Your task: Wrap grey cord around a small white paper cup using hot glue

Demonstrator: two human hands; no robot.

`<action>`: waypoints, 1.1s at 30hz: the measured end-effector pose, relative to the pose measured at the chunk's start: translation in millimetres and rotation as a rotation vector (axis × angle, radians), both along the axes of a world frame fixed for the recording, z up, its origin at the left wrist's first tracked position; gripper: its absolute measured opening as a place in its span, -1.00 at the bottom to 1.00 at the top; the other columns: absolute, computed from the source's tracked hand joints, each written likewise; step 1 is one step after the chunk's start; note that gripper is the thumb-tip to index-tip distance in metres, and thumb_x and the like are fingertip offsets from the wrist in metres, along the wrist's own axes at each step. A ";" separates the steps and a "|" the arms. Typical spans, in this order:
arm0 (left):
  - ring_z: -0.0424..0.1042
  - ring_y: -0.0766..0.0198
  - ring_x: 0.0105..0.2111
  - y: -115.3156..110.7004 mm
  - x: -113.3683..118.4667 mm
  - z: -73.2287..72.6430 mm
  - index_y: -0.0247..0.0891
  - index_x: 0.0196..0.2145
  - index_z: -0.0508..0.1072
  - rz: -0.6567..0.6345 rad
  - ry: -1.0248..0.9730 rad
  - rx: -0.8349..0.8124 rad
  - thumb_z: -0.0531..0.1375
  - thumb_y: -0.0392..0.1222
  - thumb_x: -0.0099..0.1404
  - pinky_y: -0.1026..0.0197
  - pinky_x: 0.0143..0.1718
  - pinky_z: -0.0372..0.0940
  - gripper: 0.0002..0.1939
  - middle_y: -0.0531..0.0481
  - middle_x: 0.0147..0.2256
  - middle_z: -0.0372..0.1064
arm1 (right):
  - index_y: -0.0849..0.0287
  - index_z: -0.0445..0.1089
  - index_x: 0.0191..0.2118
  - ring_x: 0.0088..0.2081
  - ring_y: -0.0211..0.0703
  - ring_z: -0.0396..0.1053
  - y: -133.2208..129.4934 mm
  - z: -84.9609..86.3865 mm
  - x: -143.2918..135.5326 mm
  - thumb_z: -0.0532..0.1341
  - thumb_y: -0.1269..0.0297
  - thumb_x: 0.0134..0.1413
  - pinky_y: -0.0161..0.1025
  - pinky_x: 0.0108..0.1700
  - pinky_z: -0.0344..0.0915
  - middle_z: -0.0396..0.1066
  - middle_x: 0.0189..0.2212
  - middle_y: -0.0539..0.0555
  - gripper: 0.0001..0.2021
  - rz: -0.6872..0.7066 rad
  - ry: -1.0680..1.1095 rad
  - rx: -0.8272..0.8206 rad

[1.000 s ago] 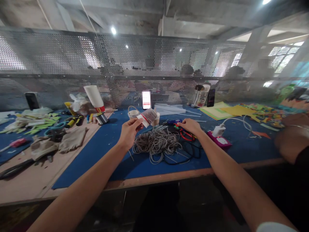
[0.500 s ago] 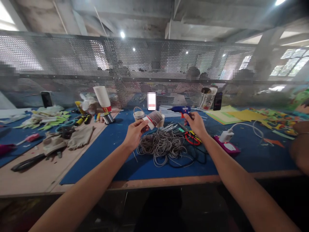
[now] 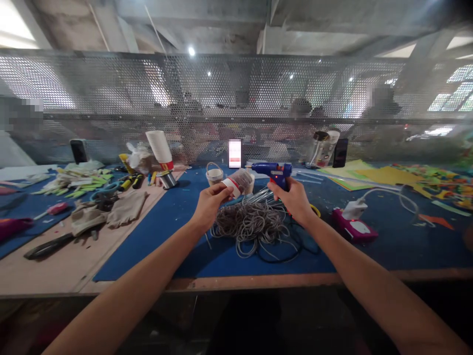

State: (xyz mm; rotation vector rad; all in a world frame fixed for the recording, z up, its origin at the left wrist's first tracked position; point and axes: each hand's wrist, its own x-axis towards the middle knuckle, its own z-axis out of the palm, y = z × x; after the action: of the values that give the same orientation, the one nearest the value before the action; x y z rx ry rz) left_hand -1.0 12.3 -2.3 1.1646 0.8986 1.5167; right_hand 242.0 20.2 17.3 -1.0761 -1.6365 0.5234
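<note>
My left hand [image 3: 209, 206] is closed round the white end of a paper cup [image 3: 242, 180], which lies tilted on its side in the air; its wall looks grey, with a red band. In my right hand [image 3: 295, 201] is a blue hot glue gun [image 3: 270, 170], gripped by its handle with a red light showing. The gun's nozzle points left, just over the cup; whether it touches cannot be made out. Below both hands lies a heap of grey cord [image 3: 254, 224]. Behind the cup stands a small white cup with a looped handle [image 3: 214, 175].
A stack of paper cups [image 3: 158, 147] rests on a metal can at the left. Gloves [image 3: 127, 209] and cutters lie nearer. At right are a magenta power socket [image 3: 356, 228] with a white plug, and coloured sheets [image 3: 380, 177]. A perforated metal screen [image 3: 236, 88] runs behind.
My right hand has brought the glue gun lower and nearer, its nozzle now closer to the cup. The cup in my left hand has shifted slightly right. The view has turned a little left.
</note>
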 end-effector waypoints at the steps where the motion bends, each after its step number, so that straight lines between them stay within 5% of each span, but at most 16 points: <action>1: 0.42 0.34 -0.42 0.5 -0.2 -0.7 -0.35 -0.38 0.60 0.007 0.009 -0.002 0.47 -0.09 0.00 0.28 -0.28 0.33 -0.70 -0.04 -0.42 0.49 | 0.15 0.46 -0.34 -0.55 -0.20 0.34 -1.4 -0.7 -1.6 0.29 -0.04 0.07 -0.20 -0.40 0.30 0.36 -0.65 -0.06 -0.68 -0.006 -0.017 -0.016; 7: 0.43 0.31 -0.41 2.9 -0.6 -4.5 -0.32 -0.36 0.62 0.021 0.031 0.015 0.47 -0.08 -0.01 0.24 -0.26 0.35 -0.71 -0.05 -0.40 0.51 | 0.14 0.52 -0.11 -0.48 -0.14 0.44 -5.5 -5.0 -9.0 0.25 0.00 0.14 -0.14 -0.26 0.39 0.43 -0.61 -0.05 -0.66 0.123 0.002 -0.003; 14: 0.43 0.30 -0.41 2.7 -1.2 -3.6 -0.31 -0.39 0.62 0.024 0.041 0.058 0.46 -0.08 0.00 0.25 -0.28 0.34 -0.73 -0.05 -0.41 0.51 | 0.12 0.52 -0.15 -0.52 -0.10 0.41 -4.7 -16.0 -11.9 0.24 -0.12 0.12 -0.15 -0.38 0.34 0.39 -0.62 -0.04 -0.60 0.074 -0.149 -0.006; 22: 0.43 0.29 -0.39 0.2 -1.5 -1.5 -0.30 -0.38 0.62 0.049 0.097 0.108 0.43 -0.07 0.05 0.23 -0.24 0.34 -0.75 -0.04 -0.39 0.51 | 0.09 0.46 -0.18 -0.50 -0.12 0.43 -10.4 -16.7 -10.7 0.20 -0.11 0.19 -0.18 -0.37 0.34 0.42 -0.59 -0.04 -0.64 0.170 -0.226 0.035; 33: 0.42 0.30 -0.38 3.2 -2.8 -3.5 -0.32 -0.39 0.61 0.072 0.119 0.101 0.44 -0.05 0.04 0.24 -0.24 0.32 -0.72 -0.02 -0.41 0.51 | 0.14 0.42 -0.28 -0.38 -0.10 0.37 -6.1 -17.4 -10.8 0.23 -0.17 0.12 -0.20 -0.31 0.23 0.43 -0.44 0.03 -0.59 0.045 -0.294 0.179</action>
State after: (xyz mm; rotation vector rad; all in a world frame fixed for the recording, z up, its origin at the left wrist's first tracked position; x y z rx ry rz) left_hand -3.8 15.4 -5.9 1.3191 0.9613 1.5796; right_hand 231.2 14.1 -0.1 -1.0197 -1.9278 0.2486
